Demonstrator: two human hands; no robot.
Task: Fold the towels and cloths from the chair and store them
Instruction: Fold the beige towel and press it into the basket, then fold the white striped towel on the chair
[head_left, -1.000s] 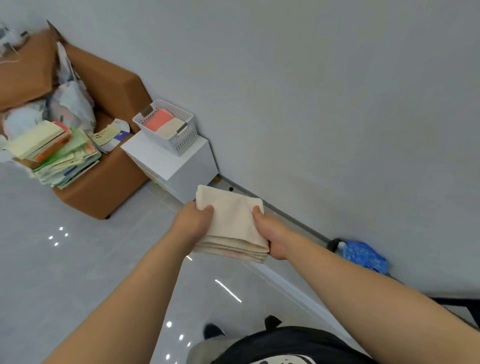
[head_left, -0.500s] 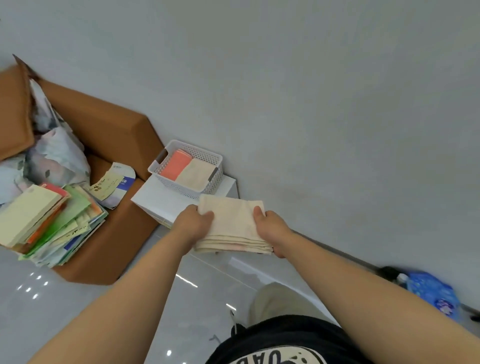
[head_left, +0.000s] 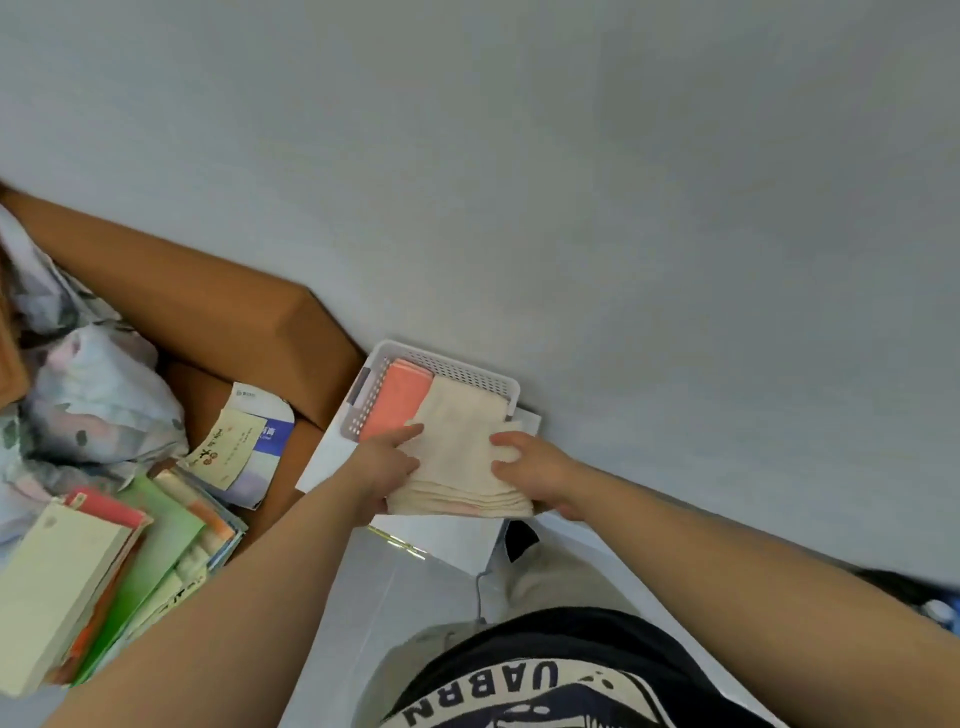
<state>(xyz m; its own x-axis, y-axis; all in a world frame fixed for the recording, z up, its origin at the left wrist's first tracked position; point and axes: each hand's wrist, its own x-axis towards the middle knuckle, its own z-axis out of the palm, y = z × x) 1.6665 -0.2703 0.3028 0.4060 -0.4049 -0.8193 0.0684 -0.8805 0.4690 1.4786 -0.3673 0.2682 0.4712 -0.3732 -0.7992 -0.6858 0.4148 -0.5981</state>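
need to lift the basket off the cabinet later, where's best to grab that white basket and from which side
Take the white basket by its two short end walls, one hand each, reaching in from the ends. The near-left end shows a handle slot; the far-right end is hidden behind the folded cream towel held by the left hand and right hand. Its long walls are plain perforated sides.
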